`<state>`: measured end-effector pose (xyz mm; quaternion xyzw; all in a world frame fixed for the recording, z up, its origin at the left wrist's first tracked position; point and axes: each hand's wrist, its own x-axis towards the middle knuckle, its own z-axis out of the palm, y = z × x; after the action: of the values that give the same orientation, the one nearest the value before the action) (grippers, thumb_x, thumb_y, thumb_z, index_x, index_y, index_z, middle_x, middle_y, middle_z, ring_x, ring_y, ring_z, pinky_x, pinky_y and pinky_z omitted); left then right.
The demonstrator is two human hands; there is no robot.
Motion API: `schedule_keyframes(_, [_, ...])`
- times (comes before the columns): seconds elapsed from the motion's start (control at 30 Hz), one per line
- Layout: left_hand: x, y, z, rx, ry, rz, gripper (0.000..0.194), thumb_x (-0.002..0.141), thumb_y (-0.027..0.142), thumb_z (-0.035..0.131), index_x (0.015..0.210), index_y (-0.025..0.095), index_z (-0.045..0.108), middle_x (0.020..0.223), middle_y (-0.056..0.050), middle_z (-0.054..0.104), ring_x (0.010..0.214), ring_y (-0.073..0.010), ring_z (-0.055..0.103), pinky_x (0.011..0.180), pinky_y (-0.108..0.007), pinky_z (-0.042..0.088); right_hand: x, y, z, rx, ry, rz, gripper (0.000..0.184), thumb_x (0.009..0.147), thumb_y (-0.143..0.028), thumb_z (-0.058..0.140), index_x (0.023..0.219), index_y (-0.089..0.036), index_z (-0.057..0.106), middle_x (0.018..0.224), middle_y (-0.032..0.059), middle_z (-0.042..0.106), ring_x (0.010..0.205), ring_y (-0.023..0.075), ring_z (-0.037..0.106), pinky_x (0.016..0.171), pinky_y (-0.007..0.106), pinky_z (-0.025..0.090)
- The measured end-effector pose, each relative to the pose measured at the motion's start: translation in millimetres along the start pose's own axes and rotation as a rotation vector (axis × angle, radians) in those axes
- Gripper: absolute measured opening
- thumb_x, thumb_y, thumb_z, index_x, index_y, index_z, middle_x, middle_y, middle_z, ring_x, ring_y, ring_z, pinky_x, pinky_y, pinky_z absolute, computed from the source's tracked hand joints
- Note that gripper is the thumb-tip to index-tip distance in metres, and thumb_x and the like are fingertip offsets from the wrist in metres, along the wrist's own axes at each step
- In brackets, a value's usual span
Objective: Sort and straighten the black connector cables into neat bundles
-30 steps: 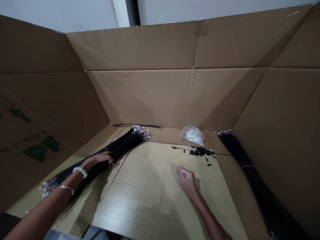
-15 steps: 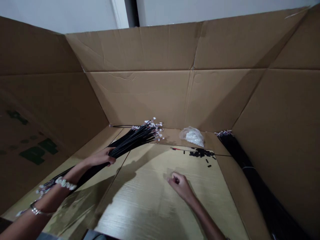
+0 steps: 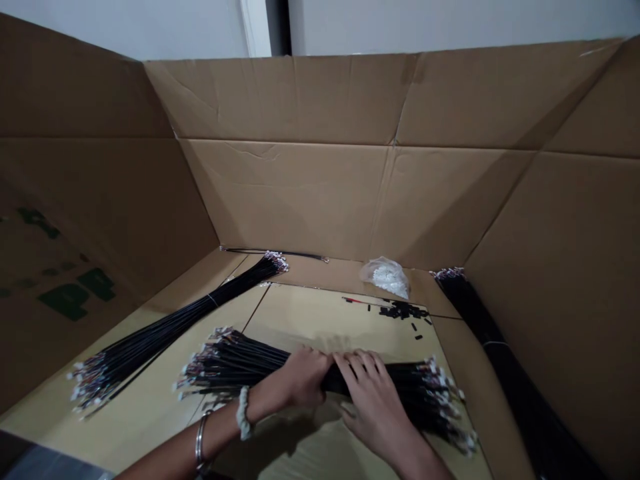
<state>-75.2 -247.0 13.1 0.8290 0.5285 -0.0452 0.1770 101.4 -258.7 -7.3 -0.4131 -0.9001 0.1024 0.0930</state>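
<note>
- Step in hand, as I judge it: both grips are on one thick bundle of black cables point(image 3: 250, 363), holding it down across the wood-grain surface point(image 3: 300, 310).
- My left grip point(image 3: 305, 380) is closed over the middle of the bundle, fingers curled around it. My right grip point(image 3: 367, 400) is pressed on top just beside it, fingers spread.
- The bundle lies crosswise on the near part of the surface, with white-tipped connectors point(image 3: 200, 373) fanned out at both ends.
- The next move calls for keeping both grips firm, so the loose connector ends don't spread or catch as the bundle shifts.
- On my left, the bundle's end sits near a second cable bundle point(image 3: 150, 340), close but apart from it. Its right end reaches the seam where the surface meets a cardboard flap point(image 3: 480, 393).
- A third bundle point(image 3: 520, 400) leans along the right cardboard wall, so swinging right is tight.
- The room to move is ahead of me: a stretch of wood grain runs from the bundle to the small black pieces point(image 3: 403, 310).
- Beyond them, a plastic bag of white parts point(image 3: 387, 279) and a lone cable point(image 3: 273, 252) lie along the back edge, below the cardboard wall point(image 3: 285, 200).
</note>
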Motion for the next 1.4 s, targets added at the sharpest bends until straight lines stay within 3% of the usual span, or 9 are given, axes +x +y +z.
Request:
schedule_keyframes(0.1, [11,7,15.5,0.011,0.008,0.040,0.058,0.060,0.016,0.062,0.118,0.016,0.058,0.104,-0.016,0.072,0.092,-0.0331,0.068,0.076,-0.038,0.053,7,14,11,-0.022,-0.177,0.155,0.076,0.071,-0.014,0.066,0.143,-0.017,0.043,0.131,0.0161,0.059,0.119,0.0314,0.054,0.102,0.043,0.036])
schedule_keyframes(0.27, [15,-2,28.2,0.033,0.011,0.030,0.044,0.063,0.017,0.064,0.107,0.017,0.060,0.099,-0.013,0.070,0.095,-0.0315,0.065,0.084,-0.042,0.050,17,9,12,0.006,-0.323,0.292,0.047,0.075,-0.012,0.056,0.121,-0.018,0.062,0.114,0.0141,0.068,0.107,0.0292,0.062,0.086,0.035,0.042])
schedule_keyframes(0.43, [-16,-16,34.9,-0.092,0.353,0.071,0.049,0.068,0.014,0.064,0.117,0.023,0.058,0.126,-0.012,0.058,0.118,-0.0308,0.050,0.099,-0.045,0.041,25,8,13,0.010,-0.328,0.317,0.041,0.072,-0.019,0.059,0.113,-0.018,0.065,0.108,0.0145,0.070,0.103,0.0309,0.063,0.084,0.036,0.041])
schedule_keyframes(0.57, [-44,-14,52.6,-0.315,0.562,-0.117,0.016,0.085,0.032,0.058,0.097,0.023,0.061,0.097,-0.009,0.065,0.091,-0.0257,0.060,0.082,-0.040,0.049,27,12,16,0.010,-0.316,0.299,0.041,0.070,-0.022,0.062,0.110,-0.017,0.066,0.104,0.0151,0.070,0.101,0.0313,0.063,0.082,0.035,0.041])
schedule_keyframes(0.7, [-42,-3,71.7,-0.442,0.653,-0.279,0.018,0.088,0.041,0.055,0.089,0.024,0.059,0.086,-0.009,0.065,0.082,-0.0255,0.062,0.073,-0.038,0.050,28,7,14,-0.009,-0.313,0.279,0.042,0.071,-0.022,0.062,0.113,-0.017,0.065,0.105,0.0142,0.070,0.102,0.0303,0.063,0.083,0.033,0.040])
schedule_keyframes(0.97, [-34,2,60.3,-0.698,0.646,-0.287,0.023,0.090,0.039,0.045,0.078,0.023,0.055,0.082,-0.009,0.063,0.082,-0.0255,0.059,0.077,-0.039,0.046,26,-5,9,-0.024,-0.317,0.277,0.041,0.077,-0.016,0.057,0.117,-0.017,0.062,0.109,0.0134,0.070,0.103,0.0306,0.063,0.082,0.034,0.040])
schedule_keyframes(1.1, [-41,-6,55.0,-1.250,0.604,-0.238,0.038,0.079,0.059,0.057,0.074,0.022,0.051,0.081,-0.006,0.063,0.083,-0.0229,0.060,0.078,-0.036,0.047,25,-7,11,-0.057,-0.293,0.264,0.041,0.079,-0.015,0.058,0.119,-0.018,0.061,0.110,0.0128,0.069,0.103,0.0294,0.064,0.081,0.032,0.039])
schedule_keyframes(1.2, [-46,-17,52.1,-1.618,0.499,-0.210,0.046,0.070,0.064,0.064,0.068,0.022,0.045,0.058,0.003,0.049,0.062,-0.0159,0.055,0.070,-0.032,0.047,26,-10,10,-0.076,-0.275,0.235,0.040,0.080,-0.015,0.058,0.120,-0.018,0.060,0.112,0.0126,0.069,0.102,0.0286,0.064,0.079,0.032,0.039])
schedule_keyframes(1.4, [-68,-55,45.4,-1.291,0.586,-0.438,0.053,0.053,0.056,0.078,0.056,0.020,0.039,0.050,0.008,0.034,0.047,-0.0072,0.031,0.046,-0.021,0.024,24,-11,5,-0.063,-0.294,0.216,0.040,0.078,-0.014,0.063,0.117,-0.020,0.061,0.115,0.0115,0.068,0.105,0.0278,0.063,0.080,0.030,0.040])
